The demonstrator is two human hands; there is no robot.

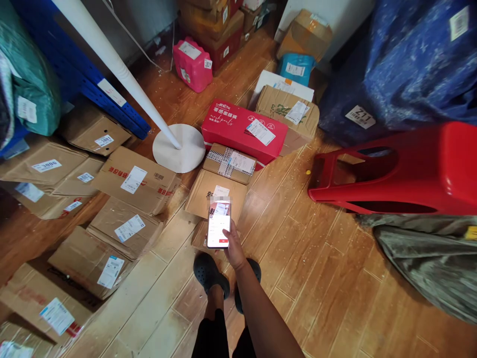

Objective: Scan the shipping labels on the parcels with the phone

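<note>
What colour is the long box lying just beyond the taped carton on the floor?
Red, with white lettering and a white shipping label; the long box shows clearly in the head view, behind the taped carton.

red stool (410, 169), pink pack (192, 64)

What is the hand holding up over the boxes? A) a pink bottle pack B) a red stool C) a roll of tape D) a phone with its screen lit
D: the right hand grips a phone with its lit screen facing up, above the cardboard box on the floor.
</note>
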